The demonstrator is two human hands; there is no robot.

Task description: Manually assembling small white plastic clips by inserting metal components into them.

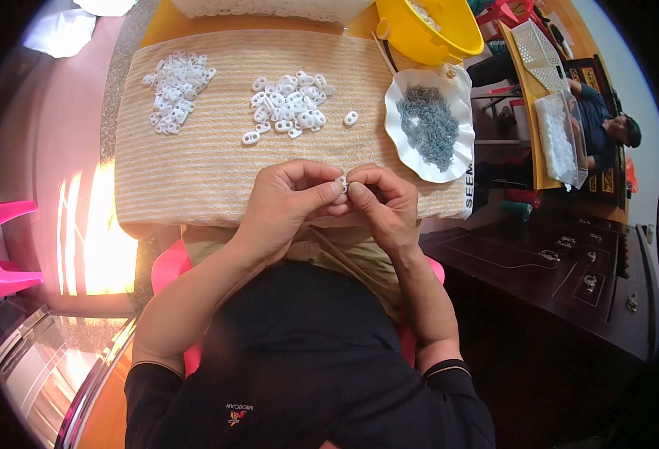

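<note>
We saw the left hand and right hand meet at the near edge of the cloth, fingertips pressed together on one small white clip — both pinching it, thumbs underneath. It looked light, hard and a bit slick, so we judged a hold by its short ends safest. Two piles of clips lay farther up the cloth, and a white dish of grey-blue springs sat to the right.
</note>
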